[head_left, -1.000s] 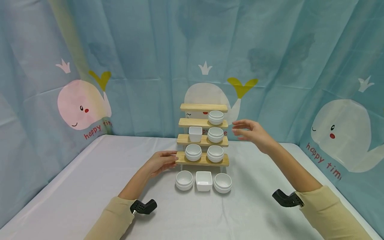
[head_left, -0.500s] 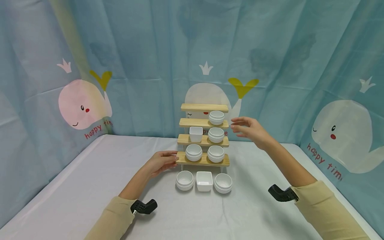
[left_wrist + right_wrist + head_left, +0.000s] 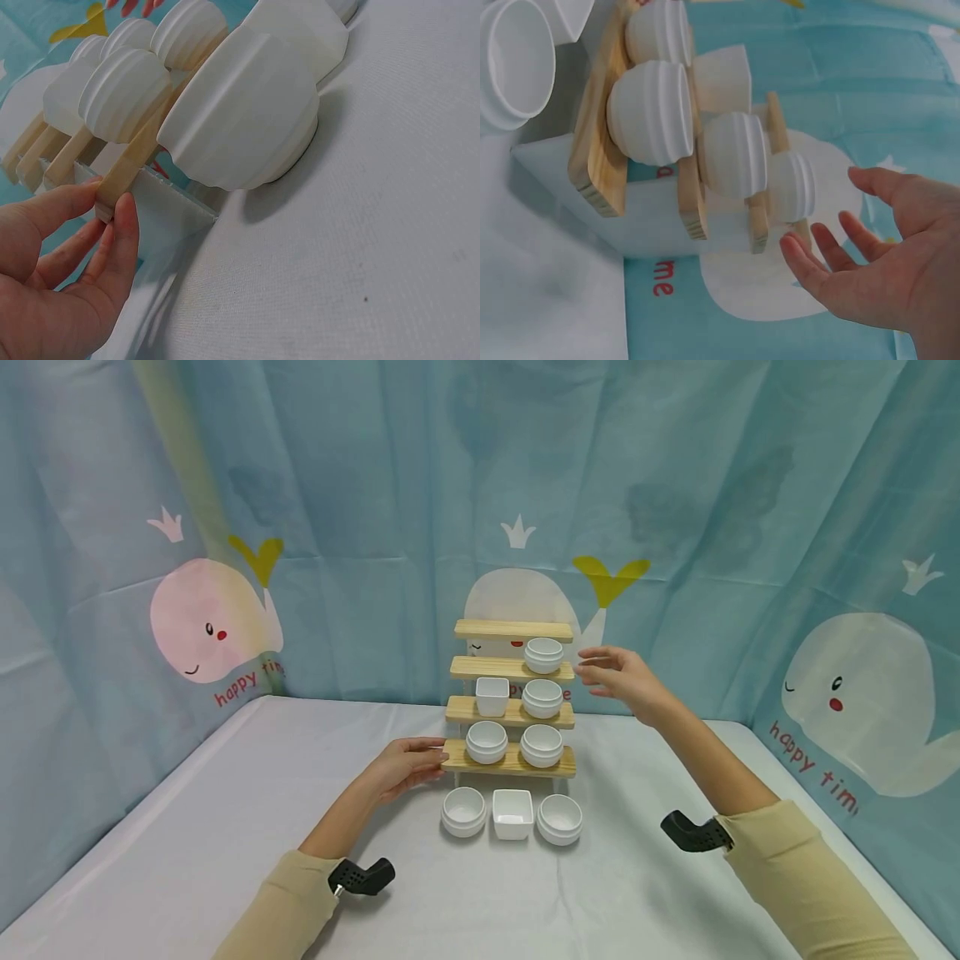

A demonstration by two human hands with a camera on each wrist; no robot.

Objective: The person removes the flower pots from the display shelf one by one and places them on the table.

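One four-tier wooden rack (image 3: 513, 630), far centre, head view; five white dishes (image 3: 542, 699) aboard, three near dishes (image 3: 513, 814) on white cloth (image 3: 630, 893).
Left wrist view: left hand (image 3: 71, 262), thumb and fingers pinching the left end of the lowest board (image 3: 124, 176).
Right wrist view: right hand (image 3: 885, 255), fingers loosely parted, holding nothing, just beside the right ends of the upper boards (image 3: 758, 225).
Handling, as judged: light pinch, rack level, knuckles clear of dishes.

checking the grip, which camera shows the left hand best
The left wrist view: the left hand appears close up, pinching the end of the bottom shelf. The head view shows it smaller; the right wrist view doesn't show it.
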